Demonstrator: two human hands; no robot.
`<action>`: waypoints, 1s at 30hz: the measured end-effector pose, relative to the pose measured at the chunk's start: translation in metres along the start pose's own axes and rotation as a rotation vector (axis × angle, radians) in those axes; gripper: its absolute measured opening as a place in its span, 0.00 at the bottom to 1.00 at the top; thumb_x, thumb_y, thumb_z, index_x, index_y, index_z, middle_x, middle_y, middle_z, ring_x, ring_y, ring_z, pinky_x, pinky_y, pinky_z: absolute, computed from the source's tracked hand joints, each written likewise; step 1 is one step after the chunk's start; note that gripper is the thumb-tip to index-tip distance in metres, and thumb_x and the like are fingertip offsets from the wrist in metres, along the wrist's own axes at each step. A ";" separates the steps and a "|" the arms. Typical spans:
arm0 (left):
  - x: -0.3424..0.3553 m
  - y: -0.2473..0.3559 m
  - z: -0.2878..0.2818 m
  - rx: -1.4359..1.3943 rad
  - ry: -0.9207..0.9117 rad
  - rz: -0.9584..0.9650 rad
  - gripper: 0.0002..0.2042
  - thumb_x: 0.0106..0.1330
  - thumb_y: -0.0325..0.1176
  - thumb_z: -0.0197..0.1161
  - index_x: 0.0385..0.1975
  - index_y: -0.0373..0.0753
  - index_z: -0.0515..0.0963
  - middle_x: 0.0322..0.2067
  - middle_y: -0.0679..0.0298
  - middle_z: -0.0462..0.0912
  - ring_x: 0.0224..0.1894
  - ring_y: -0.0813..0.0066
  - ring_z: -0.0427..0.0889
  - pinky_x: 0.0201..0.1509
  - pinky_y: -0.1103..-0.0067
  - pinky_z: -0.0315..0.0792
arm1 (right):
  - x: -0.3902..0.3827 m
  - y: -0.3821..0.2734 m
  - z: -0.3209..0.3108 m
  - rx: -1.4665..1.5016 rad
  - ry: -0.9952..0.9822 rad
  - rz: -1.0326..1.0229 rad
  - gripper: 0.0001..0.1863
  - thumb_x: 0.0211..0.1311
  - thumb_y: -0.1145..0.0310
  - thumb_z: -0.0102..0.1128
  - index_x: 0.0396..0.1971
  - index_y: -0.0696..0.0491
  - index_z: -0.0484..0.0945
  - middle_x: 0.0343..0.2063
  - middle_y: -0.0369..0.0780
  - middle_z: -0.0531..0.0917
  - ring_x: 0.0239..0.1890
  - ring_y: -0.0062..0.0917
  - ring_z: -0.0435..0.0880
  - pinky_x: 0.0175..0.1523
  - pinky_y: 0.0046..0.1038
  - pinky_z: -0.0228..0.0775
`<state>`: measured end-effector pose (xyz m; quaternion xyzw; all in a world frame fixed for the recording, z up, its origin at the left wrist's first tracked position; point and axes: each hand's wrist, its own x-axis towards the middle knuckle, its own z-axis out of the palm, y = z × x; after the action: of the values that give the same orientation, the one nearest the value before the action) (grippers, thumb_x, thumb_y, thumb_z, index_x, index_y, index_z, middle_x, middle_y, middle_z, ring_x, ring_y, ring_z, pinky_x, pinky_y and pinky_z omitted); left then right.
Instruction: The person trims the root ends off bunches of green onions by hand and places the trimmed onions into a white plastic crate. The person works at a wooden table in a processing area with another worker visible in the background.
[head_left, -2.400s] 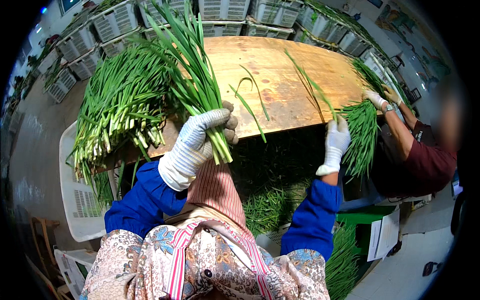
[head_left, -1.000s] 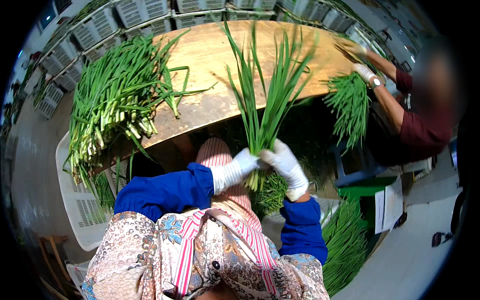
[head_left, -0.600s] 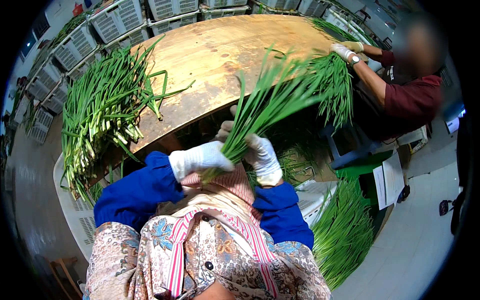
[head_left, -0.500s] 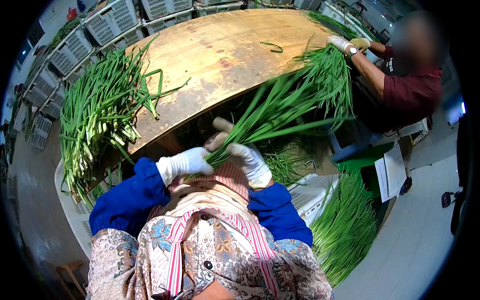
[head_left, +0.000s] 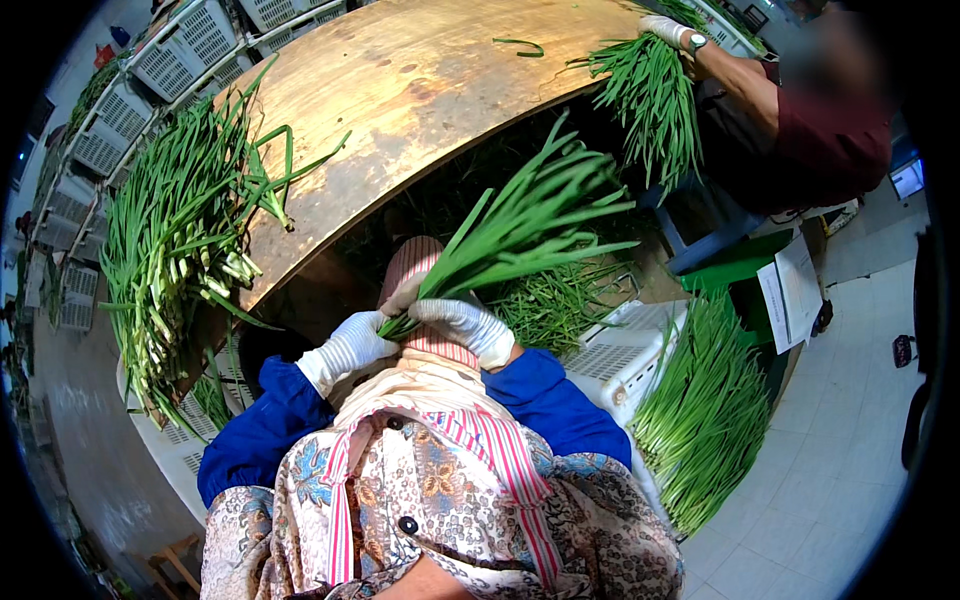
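A bunch of long green garlic chives lies across my lap, its leaves fanning out to the upper right. My left hand, in a white knit glove, is closed around its lower end. Gloved as well, my right hand wraps the same bunch a little higher up; its fingertips partly hide behind the stems. To my left, a big heap of chives with pale stem ends rests on the edge of the wooden table.
A white crate and stacked chives stand on my right, loose leaves lying below the table. Across on the right, a co-worker's gloved hand holds another bunch. White crates line the back left.
My right hand has closed on the bunch and moved nearer my left. The bunch has swung more upright and away from the co-worker's bunch. The view has shifted slightly.
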<state>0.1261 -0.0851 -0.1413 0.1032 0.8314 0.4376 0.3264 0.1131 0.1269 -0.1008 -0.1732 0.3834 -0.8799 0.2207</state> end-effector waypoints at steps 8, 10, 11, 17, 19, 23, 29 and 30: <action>-0.005 0.171 -0.018 -1.050 -0.284 0.249 0.13 0.58 0.31 0.60 0.40 0.34 0.72 0.24 0.63 0.76 0.24 0.74 0.77 0.30 0.78 0.76 | 0.071 -0.124 0.040 -0.488 0.137 -0.083 0.17 0.61 0.60 0.58 0.42 0.57 0.76 0.33 0.41 0.81 0.39 0.25 0.79 0.45 0.24 0.71; 0.012 0.183 -0.016 -1.308 -0.224 0.334 0.13 0.60 0.31 0.59 0.43 0.35 0.71 0.26 0.63 0.76 0.25 0.73 0.78 0.30 0.75 0.77 | 0.083 -0.129 0.003 -0.630 0.252 -0.391 0.19 0.65 0.62 0.52 0.51 0.57 0.71 0.43 0.44 0.79 0.47 0.25 0.77 0.52 0.25 0.69; 0.025 0.180 -0.020 -1.393 -0.231 0.359 0.13 0.62 0.31 0.58 0.45 0.36 0.70 0.28 0.63 0.77 0.26 0.72 0.78 0.33 0.73 0.78 | 0.065 -0.128 0.000 -0.474 0.362 -0.467 0.23 0.68 0.62 0.46 0.58 0.57 0.63 0.51 0.46 0.74 0.53 0.29 0.74 0.57 0.30 0.66; 0.087 0.173 -0.001 -1.701 -0.271 0.489 0.13 0.61 0.26 0.58 0.45 0.36 0.70 0.34 0.61 0.75 0.32 0.69 0.77 0.44 0.68 0.74 | -0.011 -0.042 -0.031 -0.246 0.761 -0.606 0.37 0.64 0.43 0.45 0.62 0.58 0.58 0.56 0.48 0.69 0.57 0.32 0.70 0.63 0.32 0.58; 0.090 0.171 0.012 -1.735 -0.224 0.488 0.13 0.60 0.23 0.58 0.45 0.34 0.70 0.33 0.56 0.78 0.33 0.64 0.80 0.42 0.67 0.77 | -0.002 -0.035 -0.014 -0.339 0.786 -0.605 0.36 0.65 0.44 0.45 0.61 0.59 0.60 0.53 0.45 0.71 0.55 0.29 0.70 0.61 0.28 0.59; 0.088 0.183 0.011 -1.799 -0.330 0.510 0.13 0.61 0.24 0.58 0.45 0.35 0.70 0.33 0.59 0.76 0.33 0.67 0.79 0.42 0.68 0.76 | 0.007 -0.048 -0.009 -0.105 0.805 -0.547 0.35 0.65 0.43 0.44 0.58 0.59 0.63 0.52 0.43 0.73 0.54 0.28 0.71 0.59 0.27 0.61; 0.092 0.189 0.010 -1.708 -0.247 0.612 0.14 0.60 0.24 0.58 0.46 0.34 0.69 0.34 0.59 0.78 0.33 0.67 0.80 0.49 0.65 0.75 | 0.013 -0.049 -0.022 0.287 0.747 -0.459 0.42 0.61 0.36 0.41 0.59 0.60 0.61 0.56 0.47 0.69 0.56 0.32 0.69 0.61 0.32 0.61; 0.092 0.183 0.019 -1.697 -0.255 0.563 0.14 0.60 0.23 0.58 0.46 0.34 0.69 0.33 0.58 0.78 0.33 0.66 0.79 0.46 0.67 0.76 | 0.012 -0.054 -0.008 0.201 0.827 -0.425 0.37 0.63 0.38 0.42 0.54 0.58 0.67 0.53 0.41 0.72 0.53 0.29 0.71 0.60 0.31 0.62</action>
<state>0.0469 0.0788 -0.0451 0.0754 0.1305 0.9529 0.2633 0.0851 0.1581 -0.0641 0.1393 0.3083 -0.9334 -0.1195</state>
